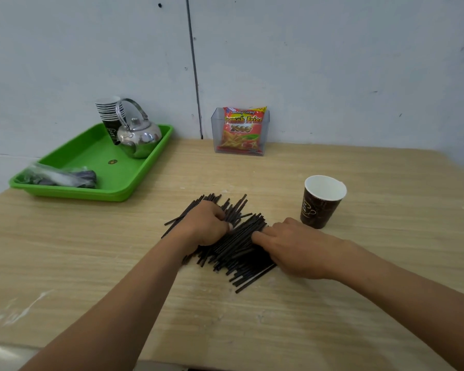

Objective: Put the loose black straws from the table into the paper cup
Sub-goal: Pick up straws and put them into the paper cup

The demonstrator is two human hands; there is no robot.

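A loose pile of black straws (233, 245) lies in the middle of the wooden table (359, 303). My left hand (206, 226) rests on the pile's left side, fingers curled into the straws. On the pile's right side lies my right hand (298, 247), palm down, its fingers spread over the straws. A brown paper cup (322, 202) with a white inside stands upright just beyond my right hand, with nothing visible in it.
A green tray (91, 167) at the back left holds a metal kettle (138, 135), a stack of paper cups (110, 113) and a plastic bag (59, 178). A clear holder with a red snack packet (241, 129) stands against the wall.
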